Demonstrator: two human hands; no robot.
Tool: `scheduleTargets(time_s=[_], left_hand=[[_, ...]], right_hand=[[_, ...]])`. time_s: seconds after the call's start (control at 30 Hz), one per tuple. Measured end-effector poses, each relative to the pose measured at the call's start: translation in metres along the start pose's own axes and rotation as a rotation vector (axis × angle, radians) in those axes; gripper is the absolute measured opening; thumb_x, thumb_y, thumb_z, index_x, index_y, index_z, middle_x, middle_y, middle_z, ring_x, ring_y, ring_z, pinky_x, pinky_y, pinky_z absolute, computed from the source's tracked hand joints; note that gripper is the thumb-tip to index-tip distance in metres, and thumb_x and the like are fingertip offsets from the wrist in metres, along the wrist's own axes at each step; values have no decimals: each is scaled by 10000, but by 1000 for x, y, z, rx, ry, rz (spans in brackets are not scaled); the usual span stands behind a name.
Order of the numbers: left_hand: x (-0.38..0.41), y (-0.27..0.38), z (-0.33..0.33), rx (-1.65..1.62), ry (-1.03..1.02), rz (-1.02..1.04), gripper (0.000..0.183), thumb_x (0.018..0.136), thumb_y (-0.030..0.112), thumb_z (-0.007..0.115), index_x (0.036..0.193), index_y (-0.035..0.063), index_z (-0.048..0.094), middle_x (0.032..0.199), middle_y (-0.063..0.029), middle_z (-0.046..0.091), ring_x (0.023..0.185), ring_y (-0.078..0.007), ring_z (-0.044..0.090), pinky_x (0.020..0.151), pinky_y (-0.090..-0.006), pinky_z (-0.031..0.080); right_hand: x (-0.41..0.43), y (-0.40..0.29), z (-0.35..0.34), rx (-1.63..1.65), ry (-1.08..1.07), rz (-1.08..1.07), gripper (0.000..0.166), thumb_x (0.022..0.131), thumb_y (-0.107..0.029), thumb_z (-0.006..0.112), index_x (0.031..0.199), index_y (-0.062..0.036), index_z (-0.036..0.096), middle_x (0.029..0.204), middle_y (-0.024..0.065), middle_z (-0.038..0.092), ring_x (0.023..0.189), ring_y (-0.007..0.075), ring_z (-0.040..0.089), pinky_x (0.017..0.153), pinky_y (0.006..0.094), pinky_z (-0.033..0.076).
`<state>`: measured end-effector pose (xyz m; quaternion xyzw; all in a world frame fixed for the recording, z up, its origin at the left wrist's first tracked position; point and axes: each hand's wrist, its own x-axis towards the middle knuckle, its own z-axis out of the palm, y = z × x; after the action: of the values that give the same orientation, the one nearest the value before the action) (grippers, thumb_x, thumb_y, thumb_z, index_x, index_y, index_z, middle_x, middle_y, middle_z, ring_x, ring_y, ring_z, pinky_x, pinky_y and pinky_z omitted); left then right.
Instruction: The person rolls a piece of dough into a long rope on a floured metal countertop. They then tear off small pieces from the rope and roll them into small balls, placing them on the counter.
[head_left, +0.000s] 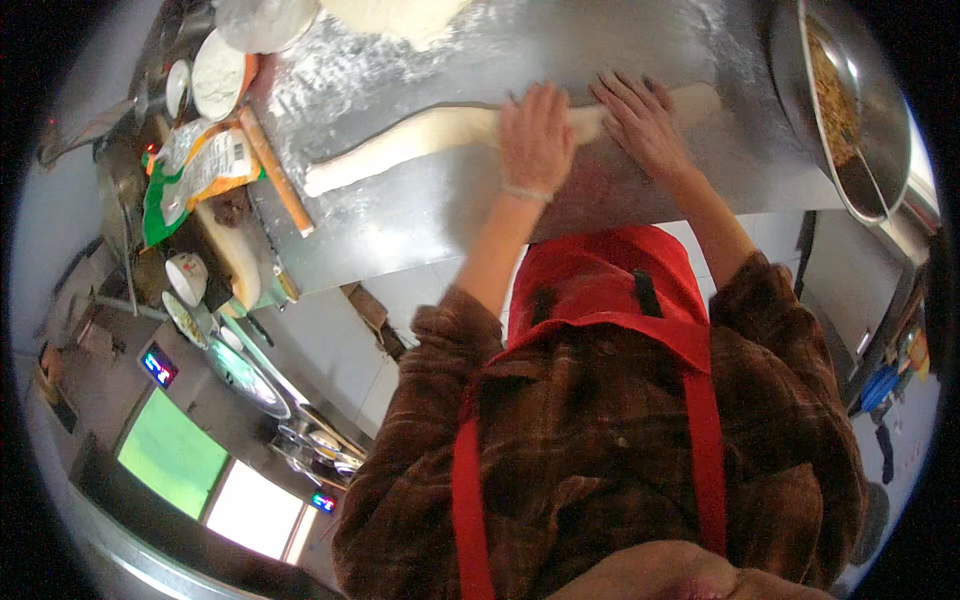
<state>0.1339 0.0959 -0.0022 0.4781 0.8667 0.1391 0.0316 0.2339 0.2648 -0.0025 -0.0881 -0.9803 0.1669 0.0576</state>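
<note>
A long roll of pale dough (420, 133) lies across the floured steel worktop (375, 232), thinner towards its left end. My left hand (538, 139) lies palm down on the roll near its middle, fingers pointing away from me. Just to the right, my right hand (641, 124) rests on the same roll, its fingers slanting to the upper left. Neither hand is closed around the dough. The roll runs on past my right hand to a wider right end. A wooden rolling pin (275, 170) lies to the left, beyond the thin end.
A large steel bowl (900, 142) with a brownish filling and a utensil stands at the right. At the left are a bowl of white powder (219, 75), a plastic bag (176, 187) and a knife (281, 274). A flat dough sheet (412, 16) lies at the far edge.
</note>
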Motion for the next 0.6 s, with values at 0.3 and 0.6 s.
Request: scheduleTargets(time_s=[0.3, 0.6], left_hand=[[6, -15, 5, -15, -18, 20, 592, 850, 519, 436, 1291, 124, 450, 1395, -82, 358, 1301, -262, 290, 1063, -525, 174], [124, -62, 4, 83, 144, 31, 559, 891, 393, 395, 1327, 42, 391, 1433, -122, 290, 1336, -285, 221, 1083, -475, 181]], right_hand=[[-1, -6, -5, -229, -122, 92, 532, 854, -352, 520, 1354, -247, 372, 1436, -25, 314, 1323, 205, 286, 1077, 484, 182], [143, 25, -29, -141, -138, 309, 450, 914, -282, 423, 1298, -48, 429, 1408, 99, 330, 1335, 258, 220, 1090, 445, 153]])
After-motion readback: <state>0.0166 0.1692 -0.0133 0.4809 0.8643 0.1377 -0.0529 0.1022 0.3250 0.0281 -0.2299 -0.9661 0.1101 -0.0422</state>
